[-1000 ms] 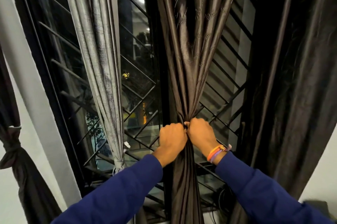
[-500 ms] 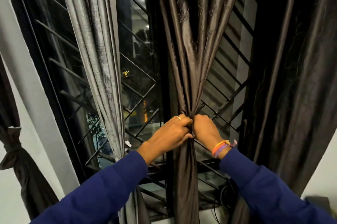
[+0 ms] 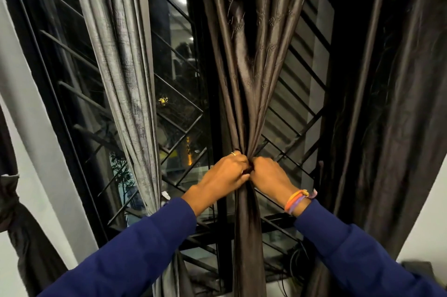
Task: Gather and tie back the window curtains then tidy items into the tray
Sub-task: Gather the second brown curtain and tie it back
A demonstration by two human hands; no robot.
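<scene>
My two blue sleeves reach forward from the bottom edge, and both hands meet at the waist of the dark brown curtain (image 3: 246,93) in the middle of the view. My left hand (image 3: 226,175) has its fingers curled tight round the bunched cloth from the left side, a ring showing on one finger. My right hand (image 3: 271,177) grips the same gathered spot from the right, knuckles touching the left hand's; three coloured bands (image 3: 296,200) sit on that wrist. Neither grip has any slack, and both hold cloth. Above my fists the folds fan upward; below them the cloth hangs as one narrow rope.

Beyond, I count four curtains in all: the one I hold, a grey curtain (image 3: 125,74) hanging gathered to its left, a wide dark curtain (image 3: 396,113) loose at the right, and a knotted dark curtain (image 3: 17,214) at the far left edge. Behind them the window grille (image 3: 183,113) crosses black glass with small lights
</scene>
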